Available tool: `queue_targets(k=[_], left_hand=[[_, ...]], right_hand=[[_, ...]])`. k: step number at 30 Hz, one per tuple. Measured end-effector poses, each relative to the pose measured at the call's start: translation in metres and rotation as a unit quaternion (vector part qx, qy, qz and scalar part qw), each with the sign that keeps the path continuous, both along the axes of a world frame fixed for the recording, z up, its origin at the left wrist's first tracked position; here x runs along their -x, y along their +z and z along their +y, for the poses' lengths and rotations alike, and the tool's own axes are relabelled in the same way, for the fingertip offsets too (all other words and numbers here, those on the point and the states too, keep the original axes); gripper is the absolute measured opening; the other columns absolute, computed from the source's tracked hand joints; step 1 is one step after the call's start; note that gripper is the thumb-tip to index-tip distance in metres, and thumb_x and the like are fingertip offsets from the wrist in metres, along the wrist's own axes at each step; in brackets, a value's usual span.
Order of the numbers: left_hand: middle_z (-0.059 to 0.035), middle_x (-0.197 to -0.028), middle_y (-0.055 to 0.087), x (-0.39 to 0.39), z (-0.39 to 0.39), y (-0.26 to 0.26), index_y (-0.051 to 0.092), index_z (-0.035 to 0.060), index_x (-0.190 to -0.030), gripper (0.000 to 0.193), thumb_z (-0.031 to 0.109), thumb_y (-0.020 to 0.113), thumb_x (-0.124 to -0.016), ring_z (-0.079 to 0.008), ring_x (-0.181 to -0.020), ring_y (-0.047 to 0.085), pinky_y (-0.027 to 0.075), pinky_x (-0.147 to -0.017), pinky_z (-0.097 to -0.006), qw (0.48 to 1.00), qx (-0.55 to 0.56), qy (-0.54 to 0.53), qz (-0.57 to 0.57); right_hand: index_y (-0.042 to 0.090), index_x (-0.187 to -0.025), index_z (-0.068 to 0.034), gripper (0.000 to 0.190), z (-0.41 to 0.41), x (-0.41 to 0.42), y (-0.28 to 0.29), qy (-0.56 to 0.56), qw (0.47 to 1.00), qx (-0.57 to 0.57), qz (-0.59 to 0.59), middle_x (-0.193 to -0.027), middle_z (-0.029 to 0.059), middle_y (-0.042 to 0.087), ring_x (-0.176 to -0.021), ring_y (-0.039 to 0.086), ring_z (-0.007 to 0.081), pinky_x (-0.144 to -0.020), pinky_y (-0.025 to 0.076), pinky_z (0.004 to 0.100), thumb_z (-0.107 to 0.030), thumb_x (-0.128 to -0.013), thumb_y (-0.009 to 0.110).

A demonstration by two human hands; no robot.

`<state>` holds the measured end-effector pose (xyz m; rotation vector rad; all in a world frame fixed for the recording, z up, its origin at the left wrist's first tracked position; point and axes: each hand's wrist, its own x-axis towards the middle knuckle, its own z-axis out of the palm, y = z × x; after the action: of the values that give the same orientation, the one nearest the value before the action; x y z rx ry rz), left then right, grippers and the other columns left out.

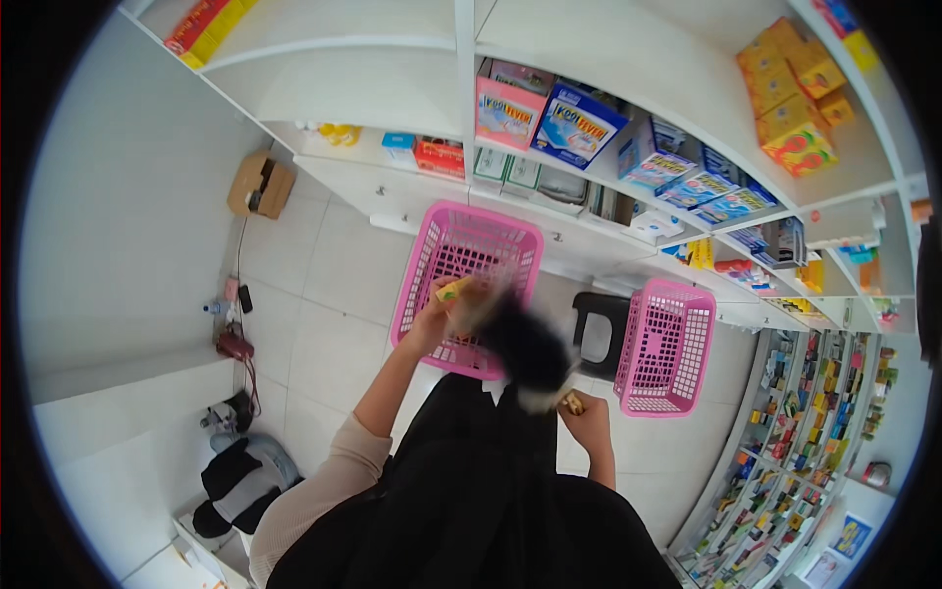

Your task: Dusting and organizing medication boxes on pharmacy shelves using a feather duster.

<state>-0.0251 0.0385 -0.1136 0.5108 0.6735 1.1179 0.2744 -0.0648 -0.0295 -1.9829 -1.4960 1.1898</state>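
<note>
My left hand [430, 320] holds a small yellow box [453, 289] over the near left part of a pink plastic basket [407, 294]. My right hand [589, 427] is closed around a feather duster by its wooden-looking handle [572, 402], to the right of that basket. The duster's dark, blurred head [526, 346] reaches up and left over the basket's right side, and its pale blurred tip lies close to the yellow box. Behind the duster, part of the basket's inside is hidden.
A black stool [589, 302] stands beside a second pink basket [703, 353] at the right. White shelves [331, 44] with boxed goods rise in front. On the floor at the left are a cardboard box [276, 191], a dark red bag [234, 345] and a cable.
</note>
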Motion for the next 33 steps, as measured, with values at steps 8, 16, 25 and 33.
queue_targets(k=[8, 16, 25, 33], left_hand=[[-0.0106, -0.123, 0.054, -0.048, 0.009, 0.056, 0.044, 0.0049, -0.128, 0.050, 0.037, 0.046, -0.090, -0.0268, -0.111, 0.053, 0.043, -0.095, -0.0414, 0.967, 0.025, -0.096, -0.234], [-0.0107, -0.116, 0.058, -0.082, -0.008, 0.122, 0.050, 0.0052, -0.120, 0.045, 0.039, 0.047, -0.090, -0.0262, -0.107, 0.056, 0.044, -0.093, -0.0411, 0.972, 0.139, -0.058, -0.182], [-0.0103, -0.120, 0.057, -0.073, -0.010, 0.110, 0.051, 0.0081, -0.123, 0.048, 0.044, 0.043, -0.092, -0.0262, -0.110, 0.055, 0.042, -0.096, -0.0430, 0.962, 0.050, -0.143, -0.229], [-0.0095, -0.123, 0.055, -0.062, -0.026, 0.131, 0.051, 0.0071, -0.123, 0.054, 0.045, 0.044, -0.086, -0.0282, -0.114, 0.052, 0.041, -0.096, -0.0460, 0.916, 0.105, -0.169, -0.347]], right_hand=[[0.067, -0.088, -0.009, 0.020, 0.028, -0.001, 0.018, 0.069, 0.968, -0.220, -0.104, -0.071, 0.0163, 0.062, -0.067, 0.060, 0.0359, -0.058, 0.048, 0.0406, -0.015, -0.069, 0.069], [0.068, -0.087, -0.009, 0.020, 0.027, -0.028, 0.040, 0.072, 0.947, -0.281, -0.140, -0.074, 0.0148, 0.063, -0.068, 0.061, 0.0338, -0.058, 0.048, 0.0392, -0.009, -0.067, 0.067], [0.067, -0.085, -0.009, 0.021, 0.010, -0.026, 0.036, 0.051, 0.946, -0.284, -0.149, -0.071, 0.0149, 0.062, -0.065, 0.061, 0.0333, -0.056, 0.048, 0.0388, -0.008, -0.065, 0.066], [0.066, -0.081, -0.013, 0.017, -0.009, -0.040, 0.042, 0.006, 0.933, -0.299, -0.201, -0.068, 0.0093, 0.061, -0.060, 0.059, 0.0304, -0.053, 0.045, 0.0382, -0.008, -0.065, 0.063]])
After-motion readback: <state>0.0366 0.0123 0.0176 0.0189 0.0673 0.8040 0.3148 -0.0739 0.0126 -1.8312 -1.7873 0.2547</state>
